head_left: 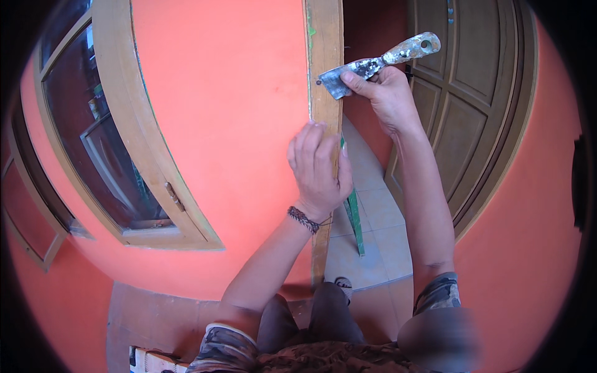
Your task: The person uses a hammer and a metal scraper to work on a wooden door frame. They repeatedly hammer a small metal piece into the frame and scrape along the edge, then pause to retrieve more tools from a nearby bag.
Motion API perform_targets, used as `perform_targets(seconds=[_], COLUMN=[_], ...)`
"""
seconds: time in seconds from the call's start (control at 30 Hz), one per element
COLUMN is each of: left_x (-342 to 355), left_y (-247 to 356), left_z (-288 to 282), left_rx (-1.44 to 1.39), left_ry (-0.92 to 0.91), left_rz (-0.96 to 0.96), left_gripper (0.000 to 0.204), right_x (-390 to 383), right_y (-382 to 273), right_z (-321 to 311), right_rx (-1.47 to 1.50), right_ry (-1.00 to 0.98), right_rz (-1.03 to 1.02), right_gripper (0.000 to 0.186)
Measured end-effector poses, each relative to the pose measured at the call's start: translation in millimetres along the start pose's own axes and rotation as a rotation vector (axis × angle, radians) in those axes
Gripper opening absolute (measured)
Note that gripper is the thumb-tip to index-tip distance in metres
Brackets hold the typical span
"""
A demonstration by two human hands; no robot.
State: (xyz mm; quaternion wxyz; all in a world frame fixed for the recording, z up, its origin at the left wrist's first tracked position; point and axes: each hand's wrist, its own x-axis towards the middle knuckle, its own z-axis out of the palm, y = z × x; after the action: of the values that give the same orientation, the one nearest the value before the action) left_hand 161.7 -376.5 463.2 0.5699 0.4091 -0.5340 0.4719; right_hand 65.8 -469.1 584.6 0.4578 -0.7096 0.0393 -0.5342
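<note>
My right hand [393, 99] grips a paint-spattered putty knife [357, 71] by its blade, thumb flat on the metal. Its worn handle points up and to the right. The blade's end lies over the wooden door frame [326, 37], close to a small dark spot. Lower down, my left hand [318, 165] is closed against the same frame, fingers curled at the seam with the coral wall [217, 93]. A strip of green tape [354, 224] hangs beneath it and shows by the thumb; the fingers partly hide how it is held.
Right of the frame is a panelled wooden door [463, 93], standing ajar beside a dark gap. A wood-framed window [118, 143] is set in the wall at left. Pale floor tiles [379, 248] lie beyond the frame. Green remnants [310, 28] cling along the frame's upper edge.
</note>
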Motion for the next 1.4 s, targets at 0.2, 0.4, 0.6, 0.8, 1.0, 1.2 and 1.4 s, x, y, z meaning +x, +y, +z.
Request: perform_targets(seconds=[0.2,0.4,0.6,0.8,1.0,1.2,1.4], left_x=[41.4,69.2,81.0,84.0,102.0,111.9,106.0], left_y=[-6.8,-20.0,-34.0,-34.5,-38.6,-33.0,-34.5], left_z=[-8.9,-22.2,-31.4,-41.2,-42.7,-33.0,-25.6], left_rx=[0.191,0.261,0.292,0.318,0.315,0.287,0.232], left_ry=[-0.028,0.030,0.053,0.023,-0.035,-0.157,-0.207], left_rz=[0.110,0.077,0.095,0.083,0.091,0.103,0.101], left_gripper=[0.030,0.032,0.030,0.025,0.023,0.029,0.028], right_x=[-1.1,9.0,8.5,19.8,30.5,4.5,-8.6], right_y=[-5.8,-8.2,-22.0,-50.3,-67.6,-66.9,-42.0], right_z=[3.4,0.6,2.0,7.2,11.1,17.6,19.9], right_rx=[-0.099,-0.286,-0.475,-0.698,-0.845,-0.796,-0.772], right_ry=[0.012,-0.001,-0.069,-0.148,-0.192,-0.151,-0.089], right_rz=[-0.036,-0.172,-0.385,-0.257,-0.184,-0.367,-0.568], right_gripper=[0.017,0.016,0.019,0.025,0.027,0.013,0.013])
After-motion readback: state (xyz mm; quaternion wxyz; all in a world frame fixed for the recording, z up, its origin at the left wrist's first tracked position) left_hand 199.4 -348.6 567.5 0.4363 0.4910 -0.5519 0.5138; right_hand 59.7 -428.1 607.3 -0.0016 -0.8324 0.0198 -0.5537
